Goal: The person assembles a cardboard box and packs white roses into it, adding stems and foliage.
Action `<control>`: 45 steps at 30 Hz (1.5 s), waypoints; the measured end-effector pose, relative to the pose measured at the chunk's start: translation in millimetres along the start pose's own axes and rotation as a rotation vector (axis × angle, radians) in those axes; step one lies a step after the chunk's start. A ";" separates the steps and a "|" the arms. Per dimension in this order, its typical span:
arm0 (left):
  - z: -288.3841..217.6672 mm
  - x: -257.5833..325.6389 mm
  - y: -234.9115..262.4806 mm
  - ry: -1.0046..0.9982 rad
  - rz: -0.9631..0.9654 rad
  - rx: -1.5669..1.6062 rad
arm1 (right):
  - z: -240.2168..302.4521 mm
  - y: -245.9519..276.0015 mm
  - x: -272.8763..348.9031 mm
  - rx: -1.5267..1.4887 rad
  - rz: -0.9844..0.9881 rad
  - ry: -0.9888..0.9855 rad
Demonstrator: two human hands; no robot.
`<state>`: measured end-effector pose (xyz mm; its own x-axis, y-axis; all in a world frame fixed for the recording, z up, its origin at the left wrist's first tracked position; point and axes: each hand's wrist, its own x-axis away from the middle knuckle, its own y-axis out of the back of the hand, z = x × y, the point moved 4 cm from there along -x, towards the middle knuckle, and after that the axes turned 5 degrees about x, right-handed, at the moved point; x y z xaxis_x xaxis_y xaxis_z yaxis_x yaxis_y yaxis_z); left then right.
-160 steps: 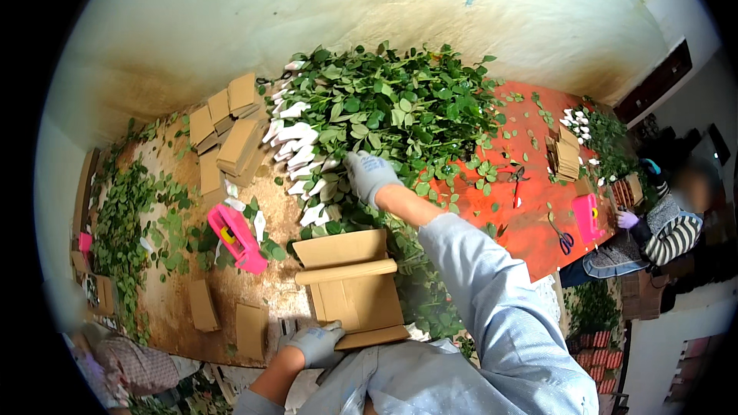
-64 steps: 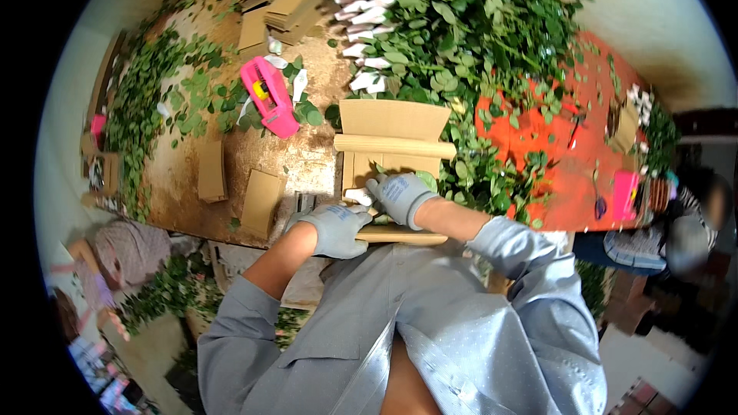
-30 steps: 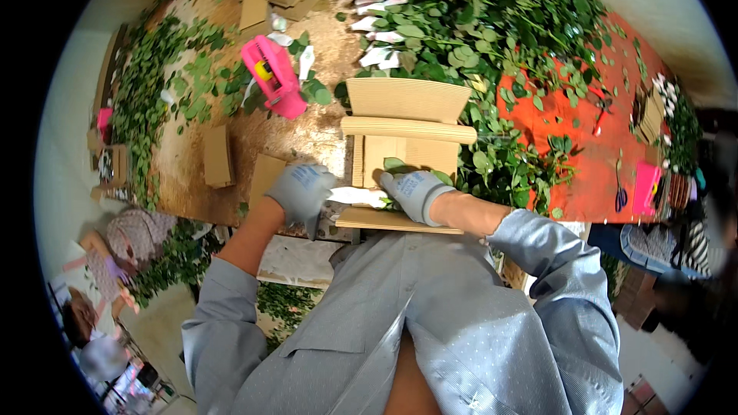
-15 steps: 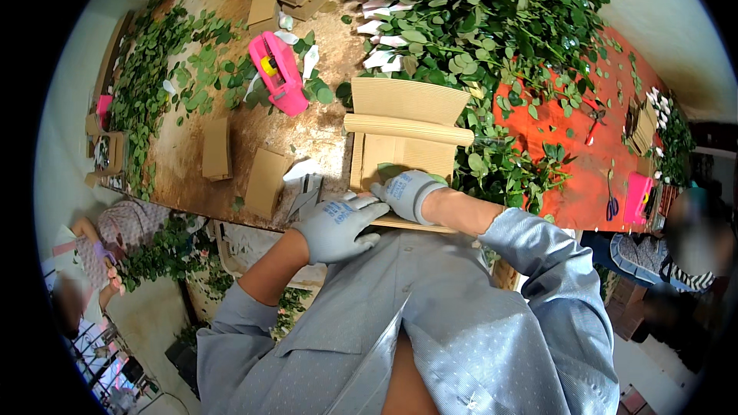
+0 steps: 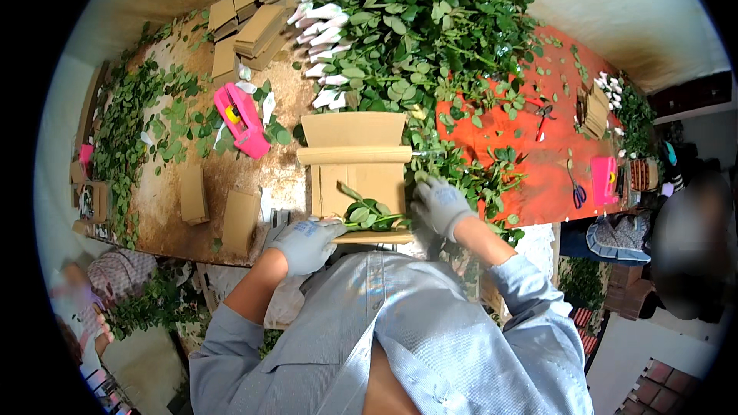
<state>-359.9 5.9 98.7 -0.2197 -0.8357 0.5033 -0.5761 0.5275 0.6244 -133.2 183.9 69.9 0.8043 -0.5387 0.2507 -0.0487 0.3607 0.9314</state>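
In front of me a cardboard wrapper [image 5: 355,182] lies folded out on the table edge, with a rolled cardboard strip [image 5: 354,155] across it. Green leaves with a short stem [image 5: 370,214] rest inside, by its near side. My left hand [image 5: 307,244], in a grey glove, lies with fingers stretched out at the wrapper's near left corner, next to the leaves. My gloved right hand [image 5: 444,207] is just off the wrapper's right side, beside leafy stems, its fingers apart and slightly blurred; nothing shows in them.
A pink tape dispenser [image 5: 244,121] stands to the left, near flat cardboard pieces [image 5: 242,221]. Behind are cardboard stacks [image 5: 260,31], white-wrapped flower heads [image 5: 321,38] and a big leafy heap [image 5: 415,23]. Scissors [image 5: 578,194] lie on the red surface [image 5: 492,115]. Other people sit at both sides.
My right hand has moved off the wrapper to the right, uncovering the leaves. My left hand has drawn slightly left, and the hands have parted. The whole view has shifted.
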 end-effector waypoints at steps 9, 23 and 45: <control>6.4 -0.3 0.7 -0.026 0.052 -0.005 | -14.9 1.9 12.9 -0.093 0.471 0.053; -8.3 -3.6 11.0 -0.039 0.034 -0.056 | -90.1 66.9 -228.8 0.097 -0.421 -0.166; 0.4 4.7 -1.2 -0.045 -0.092 0.013 | 73.8 128.8 -7.6 0.457 0.028 0.189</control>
<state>-360.5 1.3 100.0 -0.2009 -0.8866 0.4167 -0.6056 0.4468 0.6585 -189.3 178.2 207.5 0.8903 -0.3706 0.2645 -0.2924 -0.0200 0.9561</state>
